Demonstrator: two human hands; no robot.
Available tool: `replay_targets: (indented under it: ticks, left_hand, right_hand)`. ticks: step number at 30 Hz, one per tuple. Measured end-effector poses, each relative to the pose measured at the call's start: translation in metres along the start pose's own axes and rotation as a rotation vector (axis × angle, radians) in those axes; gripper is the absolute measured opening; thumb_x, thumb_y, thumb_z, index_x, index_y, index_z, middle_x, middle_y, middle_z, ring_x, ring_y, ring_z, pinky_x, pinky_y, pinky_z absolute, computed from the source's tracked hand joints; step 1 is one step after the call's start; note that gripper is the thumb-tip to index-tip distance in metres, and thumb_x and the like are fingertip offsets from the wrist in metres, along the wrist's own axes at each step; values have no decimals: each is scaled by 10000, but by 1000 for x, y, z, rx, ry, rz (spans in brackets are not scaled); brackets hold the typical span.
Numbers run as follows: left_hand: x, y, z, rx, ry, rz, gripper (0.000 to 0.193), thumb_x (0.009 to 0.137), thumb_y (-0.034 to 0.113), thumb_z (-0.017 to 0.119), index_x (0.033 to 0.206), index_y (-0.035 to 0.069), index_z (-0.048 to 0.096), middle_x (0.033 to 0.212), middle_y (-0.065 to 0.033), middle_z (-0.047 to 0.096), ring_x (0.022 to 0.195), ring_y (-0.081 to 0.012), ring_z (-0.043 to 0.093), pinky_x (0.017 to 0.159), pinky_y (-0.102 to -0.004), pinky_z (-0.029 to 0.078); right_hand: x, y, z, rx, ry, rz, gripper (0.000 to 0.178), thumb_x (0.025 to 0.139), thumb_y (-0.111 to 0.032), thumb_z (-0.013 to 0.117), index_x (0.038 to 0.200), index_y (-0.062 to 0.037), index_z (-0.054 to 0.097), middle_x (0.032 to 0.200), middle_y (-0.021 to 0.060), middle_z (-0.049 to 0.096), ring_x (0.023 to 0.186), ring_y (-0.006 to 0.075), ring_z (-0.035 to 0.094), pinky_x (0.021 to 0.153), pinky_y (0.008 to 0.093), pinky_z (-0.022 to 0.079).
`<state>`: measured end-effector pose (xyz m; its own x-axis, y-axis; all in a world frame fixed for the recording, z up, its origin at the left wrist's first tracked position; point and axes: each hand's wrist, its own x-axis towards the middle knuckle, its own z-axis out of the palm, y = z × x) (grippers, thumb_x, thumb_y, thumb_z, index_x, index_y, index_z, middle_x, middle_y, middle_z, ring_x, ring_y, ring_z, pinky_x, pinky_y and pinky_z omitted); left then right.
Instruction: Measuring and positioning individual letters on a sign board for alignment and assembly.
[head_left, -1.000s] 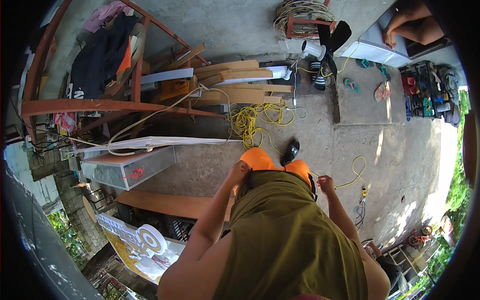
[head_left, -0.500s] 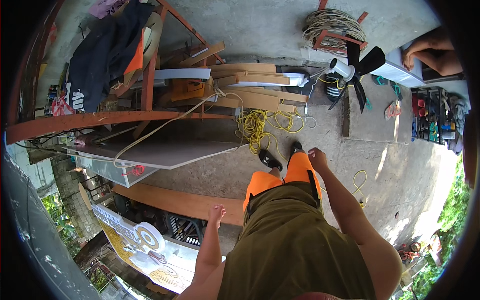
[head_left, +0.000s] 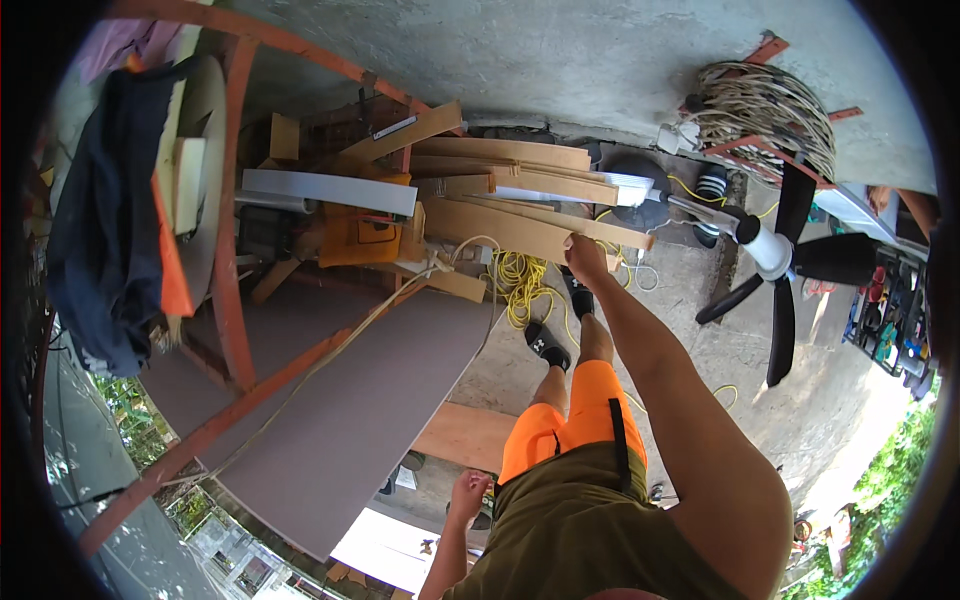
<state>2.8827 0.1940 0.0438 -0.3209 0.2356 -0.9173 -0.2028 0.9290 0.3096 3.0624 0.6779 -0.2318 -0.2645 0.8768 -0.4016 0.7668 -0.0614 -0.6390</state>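
My right hand (head_left: 588, 260) is stretched forward with its fingers curled in, and nothing shows in it. In the picture it overlaps the end of a long brown board (head_left: 520, 227) in a stack; whether it touches the board I cannot tell. My left hand (head_left: 468, 497) hangs low near my hip, loosely closed and holding nothing I can see. Beside it lies the edge of a large grey panel (head_left: 350, 380). Ahead of my feet a tangle of yellow cord (head_left: 520, 285) lies on the concrete floor.
A standing fan (head_left: 770, 255) with black blades is at the right. A red metal frame (head_left: 232, 230) with dark cloth (head_left: 110, 220) rises at the left. A coil of cable (head_left: 765, 125) hangs on the far wall. A brown plank (head_left: 462, 435) lies low behind the panel.
I have stepped forward, closer to the board stack and fan. My right hand has swung forward and up toward the boards. My left hand has dropped back toward my hip.
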Motion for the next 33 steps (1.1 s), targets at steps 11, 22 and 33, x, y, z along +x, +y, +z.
replay_targets:
  ticks: [11, 22, 33]
  left_hand:
    - [20, 22, 67, 22, -42, -147, 213, 966, 163, 607, 1024, -40, 580, 910, -135, 710, 828, -187, 706, 737, -297, 569]
    - [14, 13, 96, -74, 8, -182, 218, 985, 205, 608, 994, -10, 575, 880, -90, 692, 813, -150, 689, 718, -290, 569]
    - [20, 38, 107, -139, -8, -252, 159, 970, 171, 613, 980, 15, 584, 877, -58, 685, 816, -133, 678, 748, -273, 548]
  right_hand:
    - [164, -48, 33, -192, 25, -284, 180, 853, -73, 545, 1015, -70, 624, 1018, 147, 652, 996, 342, 633, 829, 465, 534]
    - [216, -88, 71, -417, 148, -452, 213, 843, -85, 558, 1049, -71, 606, 1079, 127, 560, 1027, 308, 580, 840, 434, 514]
    - [238, -85, 81, -448, 132, -503, 203, 849, -98, 565, 1044, -67, 610, 1026, 109, 585, 992, 282, 601, 801, 406, 545]
